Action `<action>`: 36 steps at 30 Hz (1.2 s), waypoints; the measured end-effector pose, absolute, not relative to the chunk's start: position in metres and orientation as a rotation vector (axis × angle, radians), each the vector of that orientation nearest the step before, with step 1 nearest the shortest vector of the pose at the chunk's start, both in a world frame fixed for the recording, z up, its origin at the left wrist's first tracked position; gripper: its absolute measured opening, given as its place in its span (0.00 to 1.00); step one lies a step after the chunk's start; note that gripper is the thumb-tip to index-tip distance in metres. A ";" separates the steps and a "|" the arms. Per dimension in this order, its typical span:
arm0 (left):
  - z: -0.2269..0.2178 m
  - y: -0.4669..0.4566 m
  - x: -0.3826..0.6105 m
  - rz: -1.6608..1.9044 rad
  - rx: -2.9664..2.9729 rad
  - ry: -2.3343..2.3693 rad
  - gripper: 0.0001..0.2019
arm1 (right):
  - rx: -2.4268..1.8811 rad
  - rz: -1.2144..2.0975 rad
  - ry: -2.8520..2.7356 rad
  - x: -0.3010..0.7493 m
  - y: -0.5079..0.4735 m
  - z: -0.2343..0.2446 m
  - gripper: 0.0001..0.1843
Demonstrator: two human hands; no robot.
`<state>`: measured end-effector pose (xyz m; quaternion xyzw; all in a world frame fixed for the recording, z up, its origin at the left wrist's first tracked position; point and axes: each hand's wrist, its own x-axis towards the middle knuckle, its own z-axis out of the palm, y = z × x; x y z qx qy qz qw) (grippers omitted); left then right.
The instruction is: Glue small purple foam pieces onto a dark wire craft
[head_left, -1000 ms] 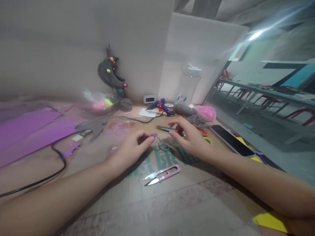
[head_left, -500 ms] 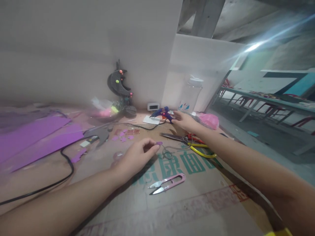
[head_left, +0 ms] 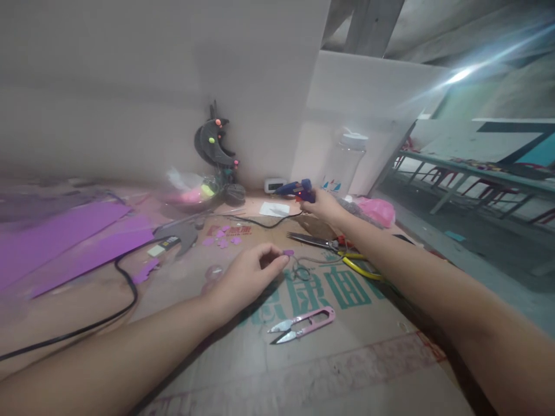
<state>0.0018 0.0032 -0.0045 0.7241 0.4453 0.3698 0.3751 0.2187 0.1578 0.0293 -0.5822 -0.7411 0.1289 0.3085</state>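
A cardboard-covered desk (head_left: 208, 375) is filling the lower frame; red stools (head_left: 488, 192) are standing in the room at right. The right hand (head_left: 323, 207) is now gripping the blue glue gun (head_left: 299, 188) at centre, raising it off the white card (head_left: 274, 210); the left hand (head_left: 255, 271) is still pinching a purple piece (head_left: 288, 252) mid-frame. Pink snips (head_left: 316, 321) are lying below centre; the right forearm is partly hiding a yellow-handled tool (head_left: 362, 269).

Snips (head_left: 299, 318) on cardbd (head_left: 243, 372), glue gun (head_left: 295, 188) behind, bottle (head_left: 347, 163) R, sheets (head_left: 108, 236) far L.
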 end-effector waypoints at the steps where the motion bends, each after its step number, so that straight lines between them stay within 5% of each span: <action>1: -0.004 0.003 0.002 0.941 1.857 1.147 0.12 | -1.519 0.376 -1.945 0.220 0.152 0.033 0.15; 10: -0.003 0.004 0.001 0.956 1.828 1.169 0.12 | -1.306 0.683 -1.756 0.238 0.071 0.032 0.11; 36: -0.005 0.008 -0.001 0.988 1.775 1.212 0.14 | -1.024 0.364 -2.125 0.248 -0.002 0.012 0.09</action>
